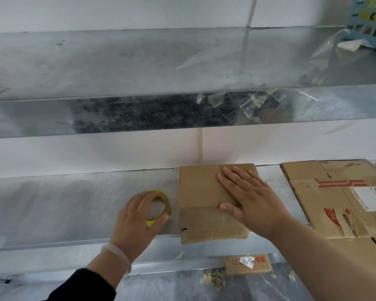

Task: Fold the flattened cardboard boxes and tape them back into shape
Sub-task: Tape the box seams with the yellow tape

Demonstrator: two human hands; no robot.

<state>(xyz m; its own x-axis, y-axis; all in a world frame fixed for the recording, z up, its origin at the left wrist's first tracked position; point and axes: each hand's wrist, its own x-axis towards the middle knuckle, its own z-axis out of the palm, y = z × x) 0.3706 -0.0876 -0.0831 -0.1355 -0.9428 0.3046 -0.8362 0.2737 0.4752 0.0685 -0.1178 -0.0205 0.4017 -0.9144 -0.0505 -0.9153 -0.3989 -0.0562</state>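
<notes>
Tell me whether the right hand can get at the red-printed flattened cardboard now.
Probably yes: the right hand rests open on the small box, and the flattened cardboard lies beside it, nothing between.

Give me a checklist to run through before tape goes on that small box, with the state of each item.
1. Tape roll in hand: ok, the left hand grips it on the shelf.
2. Small box held steady: ok, the right hand presses flat on its top.
3. Top of the small box lying flat: ok.
4. Free end of the tape found: cannot tell.
5. Seam to be taped exposed: cannot tell, the right hand covers part of the top.
6. Flattened boxes clear of the small box: ok, they lie apart to its right.
</notes>
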